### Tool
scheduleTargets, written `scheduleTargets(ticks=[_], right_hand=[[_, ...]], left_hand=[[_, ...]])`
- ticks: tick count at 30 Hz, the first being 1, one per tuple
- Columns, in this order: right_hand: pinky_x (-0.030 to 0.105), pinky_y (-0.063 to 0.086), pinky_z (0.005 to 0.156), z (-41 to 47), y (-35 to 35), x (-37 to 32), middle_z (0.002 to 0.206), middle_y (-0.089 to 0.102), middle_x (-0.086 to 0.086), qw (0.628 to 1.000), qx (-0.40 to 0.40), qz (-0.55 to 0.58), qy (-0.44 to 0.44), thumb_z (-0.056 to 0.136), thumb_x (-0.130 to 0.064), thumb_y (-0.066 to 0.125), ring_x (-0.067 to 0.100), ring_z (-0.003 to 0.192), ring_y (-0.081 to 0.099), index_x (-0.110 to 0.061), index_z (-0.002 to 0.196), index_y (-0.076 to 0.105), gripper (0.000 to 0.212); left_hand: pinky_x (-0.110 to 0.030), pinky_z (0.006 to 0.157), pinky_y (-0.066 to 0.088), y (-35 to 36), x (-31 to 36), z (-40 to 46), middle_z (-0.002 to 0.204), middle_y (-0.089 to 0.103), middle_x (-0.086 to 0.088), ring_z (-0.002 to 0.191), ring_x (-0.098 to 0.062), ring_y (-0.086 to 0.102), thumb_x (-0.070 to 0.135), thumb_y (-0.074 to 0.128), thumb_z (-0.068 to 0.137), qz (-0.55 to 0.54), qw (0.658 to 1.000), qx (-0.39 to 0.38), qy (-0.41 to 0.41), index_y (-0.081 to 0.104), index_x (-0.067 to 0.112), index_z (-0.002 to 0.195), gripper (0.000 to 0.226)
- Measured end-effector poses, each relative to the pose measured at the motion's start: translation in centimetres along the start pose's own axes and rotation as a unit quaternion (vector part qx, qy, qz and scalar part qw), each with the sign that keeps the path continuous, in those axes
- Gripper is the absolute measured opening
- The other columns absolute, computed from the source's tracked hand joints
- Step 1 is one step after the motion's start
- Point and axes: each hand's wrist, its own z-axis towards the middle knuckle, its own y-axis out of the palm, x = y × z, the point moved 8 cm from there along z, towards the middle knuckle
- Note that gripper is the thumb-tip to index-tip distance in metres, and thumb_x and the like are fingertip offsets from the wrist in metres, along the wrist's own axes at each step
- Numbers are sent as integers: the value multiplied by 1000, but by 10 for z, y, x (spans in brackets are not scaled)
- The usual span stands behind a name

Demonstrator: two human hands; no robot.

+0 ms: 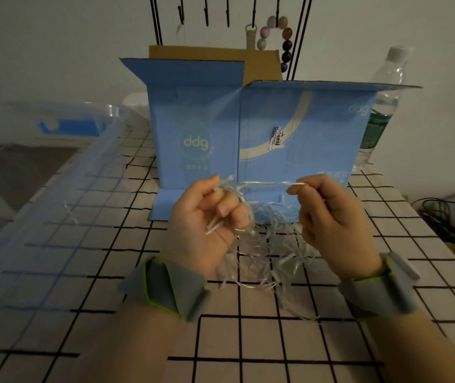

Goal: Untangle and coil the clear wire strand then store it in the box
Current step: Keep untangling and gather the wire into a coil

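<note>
Left hand [207, 214] grips coiled clear wire strand [265, 244]; right hand [331, 214] pinches a taut length running left-right before the open blue box [193, 120].

Head cam, looks fwd/down, close over table [248, 341].

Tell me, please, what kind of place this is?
Probably a home craft or storage corner: a table under a black-and-white grid cloth, an open blue cardboard box, and a black wire rack hung with a stone-bead bracelet.
</note>
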Motion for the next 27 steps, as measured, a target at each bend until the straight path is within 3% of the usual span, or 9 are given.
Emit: scheduleTargets(ticks=[4,7,10,14,17,21,24,25,27], right_hand=[[15,22,38,-1,-2,9,47,30,-5,994,13,83,74,92,-19,49,6,39,23,-15,71,57,23],[12,25,43,2,-1,17,42,38,-9,993,-11,-91,72,92,-16,50,5,40,31,-17,66,58,27],[14,31,47,0,10,24,42,45,-7,963,-70,-253,56,91,-15,52,5,45,43,-8,67,61,27],[34,41,59,-8,27,23,61,57,6,922,-136,-362,-17,88,-31,50,15,59,50,-9,70,65,32],[35,47,60,-16,42,11,69,53,-5,913,-196,-350,-82,84,-34,47,15,67,54,-18,71,67,28],[33,48,53,-26,54,-5,88,54,-2,897,-231,-345,-149,83,-32,43,17,65,53,-20,83,63,23],[38,50,55,-28,52,-17,91,52,-4,911,-216,-298,-186,86,-25,45,16,71,55,-19,85,58,15],[35,50,59,-27,49,-18,91,51,-8,919,-209,-277,-188,86,-23,46,8,75,55,-18,85,59,14],[13,42,67,-22,43,-18,90,47,-15,930,-194,-253,-184,87,-22,48,-11,77,47,-15,85,63,17]], left_hand=[[-16,46,42,0,10,-4,43,48,4,45,-11,52,26,44,73,1,1000,13,24,44,17,31,43],[-16,45,45,3,10,-6,46,59,3,48,-9,61,26,43,79,17,999,24,26,53,5,32,53],[-16,52,52,4,8,-6,56,68,0,60,-11,69,28,34,91,15,999,17,24,46,3,29,68],[-31,79,57,4,10,-3,85,73,-16,89,-25,71,27,36,88,-37,998,-4,47,41,16,42,47],[-35,93,50,1,7,0,98,71,-15,101,-24,66,22,25,96,56,996,8,63,42,15,56,43],[-26,85,50,-3,0,0,107,70,-11,107,-19,64,21,31,99,237,967,20,86,55,18,64,42],[-39,95,45,-2,-7,-1,103,72,1,108,-17,62,35,42,89,370,925,-3,84,61,28,66,31],[-36,96,44,-2,-8,-1,101,72,3,106,-13,63,36,42,87,408,908,-5,90,59,29,66,29],[-17,87,45,2,-5,-4,91,70,5,91,2,62,32,42,93,464,879,-3,111,56,26,68,29]])
